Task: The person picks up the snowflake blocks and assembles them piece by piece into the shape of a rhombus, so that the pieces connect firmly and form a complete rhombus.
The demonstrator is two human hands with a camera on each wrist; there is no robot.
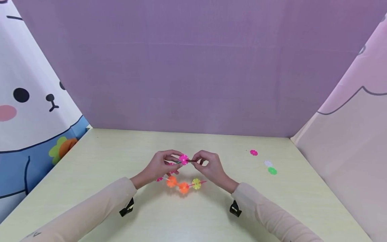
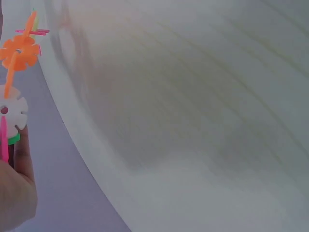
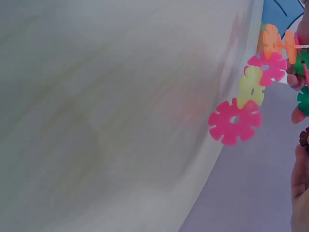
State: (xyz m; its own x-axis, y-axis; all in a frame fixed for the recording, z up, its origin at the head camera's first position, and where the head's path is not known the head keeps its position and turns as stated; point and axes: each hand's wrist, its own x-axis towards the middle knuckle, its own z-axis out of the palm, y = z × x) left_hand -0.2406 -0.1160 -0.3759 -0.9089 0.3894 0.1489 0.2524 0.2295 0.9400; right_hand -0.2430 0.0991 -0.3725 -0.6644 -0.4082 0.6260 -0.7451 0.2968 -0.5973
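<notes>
Slotted plastic flower discs are joined edge to edge in a curved chain between the hands. My left hand (image 1: 158,166) grips the chain's upper end near a pink disc (image 1: 183,159) and a green disc (image 3: 304,100). My right hand (image 1: 212,164) pinches a dark brown disc (image 3: 303,138) between thumb and forefinger, right at the pink disc's edge. Below the left hand, the chain curves through orange discs (image 1: 183,188), a yellow disc (image 1: 196,184) and a pink disc (image 3: 228,124). The left wrist view shows a white disc (image 2: 18,116) beside the left fingers. Part of the chain is hidden by the left hand.
Loose on the pale table (image 1: 187,222), to the right, lie a pink disc (image 1: 253,152), a white disc (image 1: 268,163) and a green disc (image 1: 272,171). A purple panel (image 1: 193,74) rises behind the table. Printed cloths (image 1: 36,67) hang at both sides.
</notes>
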